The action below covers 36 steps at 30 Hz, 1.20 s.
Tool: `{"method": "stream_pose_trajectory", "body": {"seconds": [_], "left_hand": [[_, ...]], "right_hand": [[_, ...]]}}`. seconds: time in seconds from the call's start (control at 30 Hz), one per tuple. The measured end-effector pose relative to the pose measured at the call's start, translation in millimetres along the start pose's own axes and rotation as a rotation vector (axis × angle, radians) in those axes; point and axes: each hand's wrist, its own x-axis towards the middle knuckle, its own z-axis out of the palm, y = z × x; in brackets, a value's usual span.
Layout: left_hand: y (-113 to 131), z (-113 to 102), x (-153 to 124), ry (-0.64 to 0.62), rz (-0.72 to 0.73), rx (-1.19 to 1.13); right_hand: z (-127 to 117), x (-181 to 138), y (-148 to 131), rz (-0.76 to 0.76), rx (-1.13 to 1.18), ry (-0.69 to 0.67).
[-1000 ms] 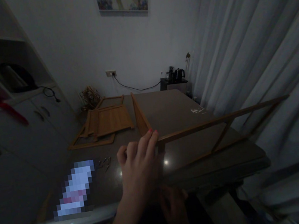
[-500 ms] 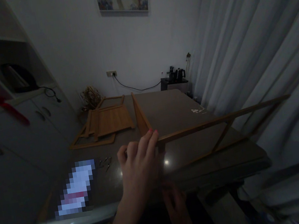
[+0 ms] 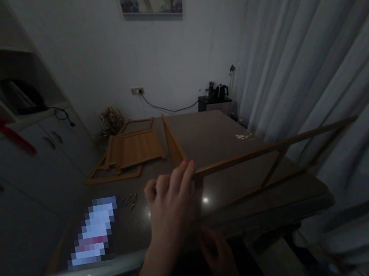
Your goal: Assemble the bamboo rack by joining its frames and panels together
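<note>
My right hand [image 3: 219, 254] low, left hand [image 3: 171, 200] above.
Right fingers curled, grip unclear to me; left fingers clasp the corner where the long brown wooden frame [image 3: 277, 145] meets the upright brown wooden panel [image 3: 174, 145] on the grey-brown worktop [image 3: 204, 128]; slackening could topple both.

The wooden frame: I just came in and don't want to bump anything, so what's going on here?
The person's left hand holds the corner where the long wooden frame meets a wooden panel standing on edge. Their right hand is low by the near edge of the table; it's too dark to tell whether it holds anything. More wooden panels lie flat at the far left, and small metal fasteners lie nearer.
</note>
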Motion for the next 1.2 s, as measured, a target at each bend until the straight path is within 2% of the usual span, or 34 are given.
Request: {"method": "stream_pose_trajectory", "body": {"seconds": [0.1, 0.2, 0.3, 0.57, 0.63, 0.7, 0.8, 0.9, 1.2], "left_hand": [[1, 0, 0, 0.014, 0.001, -0.010], [1, 0, 0, 0.030, -0.006, -0.016], [1, 0, 0, 0.018, 0.002, -0.007], [0, 2, -1, 0.026, 0.013, 0.003], [0, 2, -1, 0.014, 0.008, 0.000], [0, 2, -1, 0.011, 0.006, -0.005], [1, 1, -1, 0.025, 0.014, -0.005], [1, 1, 0, 0.035, 0.008, 0.000], [0, -1, -1, -0.007, 0.001, -0.018]], "right_hand": [[0, 1, -6, 0.197, 0.109, 0.017], [0, 0, -9, 0.294, 0.175, -0.035], [-1, 0, -9, 0.257, 0.116, -0.065], [-13, 9, -12, -0.075, -0.173, -0.253], [-14, 10, -15, -0.067, -0.150, -0.311], [-12, 9, -18, 0.003, -0.061, -0.329], [-8, 7, -22, 0.124, 0.054, -0.300], [-6, 6, -25, 0.193, 0.068, -0.255], [-4, 3, -17, 0.060, 0.057, -0.205]]}}
